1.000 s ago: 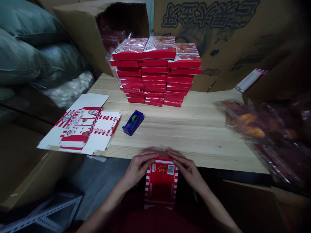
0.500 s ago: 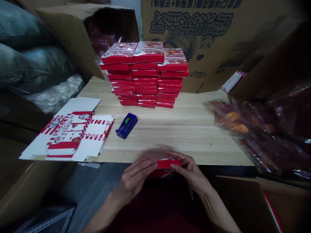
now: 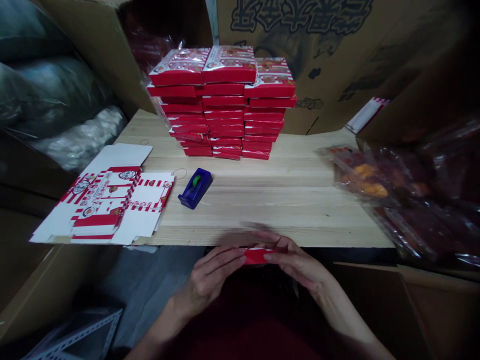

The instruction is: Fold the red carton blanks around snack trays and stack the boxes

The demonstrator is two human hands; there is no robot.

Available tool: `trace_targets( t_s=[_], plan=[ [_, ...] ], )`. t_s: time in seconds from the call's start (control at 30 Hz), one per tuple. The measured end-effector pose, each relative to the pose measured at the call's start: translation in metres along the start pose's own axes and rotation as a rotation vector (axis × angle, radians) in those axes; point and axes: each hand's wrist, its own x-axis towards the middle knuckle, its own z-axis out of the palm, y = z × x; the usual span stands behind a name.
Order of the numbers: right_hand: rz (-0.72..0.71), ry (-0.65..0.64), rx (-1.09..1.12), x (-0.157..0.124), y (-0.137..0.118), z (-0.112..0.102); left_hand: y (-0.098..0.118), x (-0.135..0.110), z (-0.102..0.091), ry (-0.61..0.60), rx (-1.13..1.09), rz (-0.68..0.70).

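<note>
Between both hands, just in front of the table's near edge, is a small red and white carton, seen mostly end-on. My left hand grips its left side, fingers bent along the top edge. On the right side, my right hand pinches the carton between thumb and fingers. The carton's lower part is hidden from me. Farther back on the table stands a blue tape dispenser with a green-cored roll. To the left lie flat, unfolded red and white cartons in a pile.
Filled red cartons are stacked in three columns at the back of the wooden table. Clear plastic packets with orange contents crowd the right side. Large cardboard boxes rise behind, and plastic-wrapped bags sit at far left.
The carton in my hands has tipped so that less of its near face shows. My right thumb has shifted slightly along it. The whole view has tilted a little downward.
</note>
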Motion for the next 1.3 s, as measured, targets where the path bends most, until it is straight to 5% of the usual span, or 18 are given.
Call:
trace_targets(
  t_s=[0.23, 0.47, 0.63, 0.87, 1.07, 1.3],
  plan=[
    [0.072, -0.093, 0.091, 0.003, 0.013, -0.008, -0.002, -0.002, 0.002, 0.033, -0.093, -0.022],
    [-0.246, -0.039, -0.451, -0.002, 0.0, -0.001, -0.017, -0.003, -0.005, 0.049, -0.261, -0.301],
    [-0.238, -0.053, -0.41, 0.012, -0.002, 0.004, -0.032, 0.011, -0.008, 0.098, -0.409, -0.494],
    [-0.51, 0.155, -0.549, 0.045, -0.019, 0.008, -0.06, 0.038, 0.003, 0.292, -0.603, -0.712],
    [-0.372, 0.122, -0.502, 0.04, -0.008, 0.004, -0.064, 0.023, 0.011, 0.261, -0.734, -0.827],
    [-0.378, 0.079, -0.545, 0.035, 0.008, -0.009, -0.056, 0.01, 0.019, 0.197, -0.679, -0.812]
  ],
)
